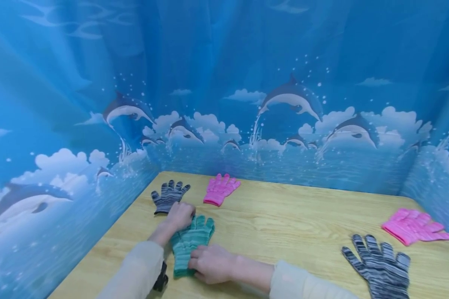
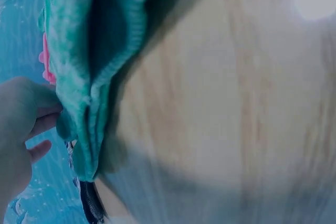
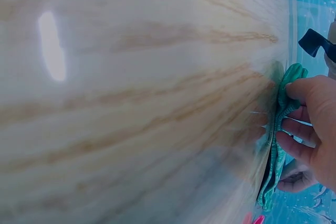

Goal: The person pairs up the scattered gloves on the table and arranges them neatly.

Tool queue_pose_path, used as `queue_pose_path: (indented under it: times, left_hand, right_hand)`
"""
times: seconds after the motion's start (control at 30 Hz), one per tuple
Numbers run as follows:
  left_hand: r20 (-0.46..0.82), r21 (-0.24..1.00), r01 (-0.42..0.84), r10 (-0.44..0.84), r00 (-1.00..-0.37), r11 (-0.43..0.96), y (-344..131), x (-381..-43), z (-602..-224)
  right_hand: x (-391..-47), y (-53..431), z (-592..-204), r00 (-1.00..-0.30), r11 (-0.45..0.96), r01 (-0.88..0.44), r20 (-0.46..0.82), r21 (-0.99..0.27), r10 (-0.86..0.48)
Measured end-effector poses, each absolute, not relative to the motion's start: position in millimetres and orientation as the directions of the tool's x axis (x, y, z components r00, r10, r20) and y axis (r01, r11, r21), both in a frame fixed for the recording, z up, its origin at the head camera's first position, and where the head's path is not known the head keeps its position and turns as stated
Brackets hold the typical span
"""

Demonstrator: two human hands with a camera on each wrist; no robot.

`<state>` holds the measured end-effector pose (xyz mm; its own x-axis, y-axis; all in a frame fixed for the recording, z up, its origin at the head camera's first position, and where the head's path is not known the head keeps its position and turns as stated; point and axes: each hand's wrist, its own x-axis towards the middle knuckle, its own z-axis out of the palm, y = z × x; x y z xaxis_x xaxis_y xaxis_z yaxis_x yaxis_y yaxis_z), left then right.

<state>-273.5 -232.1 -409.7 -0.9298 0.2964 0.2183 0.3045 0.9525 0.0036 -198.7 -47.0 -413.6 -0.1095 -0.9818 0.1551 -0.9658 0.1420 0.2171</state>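
A green striped knit glove [image 1: 193, 238] lies near the table's left edge, fingers pointing away. My left hand [image 1: 179, 216] holds its upper left side by the fingers; in the left wrist view the glove hides part of this grip, and a lower finger stands apart from the fabric. My right hand [image 1: 213, 262] pinches the glove's right edge by the cuff. From the right wrist, the thumb [image 3: 298, 89] lies against the green fabric with curled fingers alongside. The cuff opening gapes in the left wrist view.
Just beyond my left hand lies a grey striped glove [image 1: 168, 196], with a pink glove [image 1: 218, 189] right of it. Another grey glove [image 1: 383, 268] and pink glove [image 1: 415, 226] lie at the table's right. A blue dolphin-print curtain [image 1: 224, 62] encloses the wooden table [image 1: 284, 216].
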Motion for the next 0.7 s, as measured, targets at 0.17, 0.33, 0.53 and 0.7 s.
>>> queue_pose_path:
  times: [0.17, 0.33, 0.53, 0.7]
  left_hand:
    - [0.217, 0.019, 0.341, 0.329, -0.919, 0.94, -236, -267, -405]
    - [0.214, 0.009, 0.448, 0.436, -0.874, 0.894, -233, -264, -398]
    - [0.142, -0.026, 0.522, 0.52, -0.842, 0.853, -226, -263, -402]
    - [0.134, -0.043, 0.522, 0.523, -0.842, 0.852, -223, -264, -408]
  right_hand:
    - [-198, -47, -417, -0.099, 0.141, -0.961, 0.181, 0.237, -0.978]
    - [-199, -46, -417, -0.102, 0.149, -0.957, 0.192, 0.249, -0.976]
    - [-198, -46, -417, -0.098, 0.15, -0.949, 0.192, 0.279, -0.977]
    - [-197, -46, -417, -0.098, 0.142, -0.959, 0.18, 0.246, -0.979]
